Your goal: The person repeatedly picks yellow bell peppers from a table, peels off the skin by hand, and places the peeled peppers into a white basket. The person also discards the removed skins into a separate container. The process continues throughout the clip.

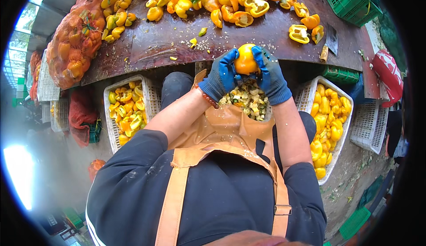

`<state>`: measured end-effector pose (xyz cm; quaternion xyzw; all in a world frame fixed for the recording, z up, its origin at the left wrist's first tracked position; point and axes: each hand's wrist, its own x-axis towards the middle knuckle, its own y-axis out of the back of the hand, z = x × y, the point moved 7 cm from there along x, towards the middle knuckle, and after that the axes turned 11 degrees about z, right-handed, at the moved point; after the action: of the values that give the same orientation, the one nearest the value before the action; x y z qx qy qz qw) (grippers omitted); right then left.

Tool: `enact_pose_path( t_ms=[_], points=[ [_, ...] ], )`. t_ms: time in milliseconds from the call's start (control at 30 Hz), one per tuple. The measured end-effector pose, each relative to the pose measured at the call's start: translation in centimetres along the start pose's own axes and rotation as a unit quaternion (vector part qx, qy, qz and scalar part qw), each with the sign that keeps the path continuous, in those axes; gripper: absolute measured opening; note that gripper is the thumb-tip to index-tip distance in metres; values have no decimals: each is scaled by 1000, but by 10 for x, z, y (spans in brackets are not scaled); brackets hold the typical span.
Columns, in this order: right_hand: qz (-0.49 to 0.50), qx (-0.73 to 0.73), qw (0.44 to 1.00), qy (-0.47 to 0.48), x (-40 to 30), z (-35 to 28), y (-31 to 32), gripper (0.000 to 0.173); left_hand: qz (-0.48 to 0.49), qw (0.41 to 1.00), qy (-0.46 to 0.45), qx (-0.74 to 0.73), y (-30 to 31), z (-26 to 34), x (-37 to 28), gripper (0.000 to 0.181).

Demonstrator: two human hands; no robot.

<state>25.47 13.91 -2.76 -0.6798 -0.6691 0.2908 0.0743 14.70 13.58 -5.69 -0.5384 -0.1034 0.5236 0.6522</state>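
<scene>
Between my two gloved hands is a round yellow-orange bell pepper [246, 59], held just past the table's near edge. My left hand [222, 74] grips its left side and my right hand [270, 74] its right; both wear blue coated knit gloves. Below them, over my apron [226, 119], lies a heap of pepper cores and seeds [249, 101], its container mostly hidden. On the dark tabletop [159, 44] ahead are many yellow peppers [213, 1], several cut open. A cleaver [330, 41] with a wooden handle rests at the right, beside a halved pepper [299, 33].
Peppers fill white plastic crates at my left [111, 119] and right [344, 146]. A bulging orange mesh sack [75, 46] leans on the table's left end. Far right are a green crate [346, 3] and a red bag [386, 76]. More white crates [369, 124] stand beyond.
</scene>
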Motion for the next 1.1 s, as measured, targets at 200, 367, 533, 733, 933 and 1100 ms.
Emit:
enact_pose_path(
  t_ms=[200, 367, 533, 733, 933, 1100],
  points=[
    [-90, -50, 994, 31, -16, -7, -17, 52, 59, 945, -261, 189, 0, 15, -2, 23],
    [-182, -201, 961, 60, -26, -13, -29, 48, 85, 974, -171, 120, 4, 33, -1, 11],
    [-175, -287, 935, 114, -22, -7, -19, 49, 111, 951, -213, 194, 17, 37, -8, 10],
    [-152, -352, 846, 371, -30, -19, -21, 45, 105, 957, -208, 173, 21, 40, -10, 10],
    [52, -266, 950, 157, -13, 6, 3, 44, 110, 896, -306, 304, 32, 50, -12, 26],
    [89, -92, 989, 69, -19, 7, 8, 39, 105, 671, -486, 550, 7, 54, -31, 50]
  ],
)
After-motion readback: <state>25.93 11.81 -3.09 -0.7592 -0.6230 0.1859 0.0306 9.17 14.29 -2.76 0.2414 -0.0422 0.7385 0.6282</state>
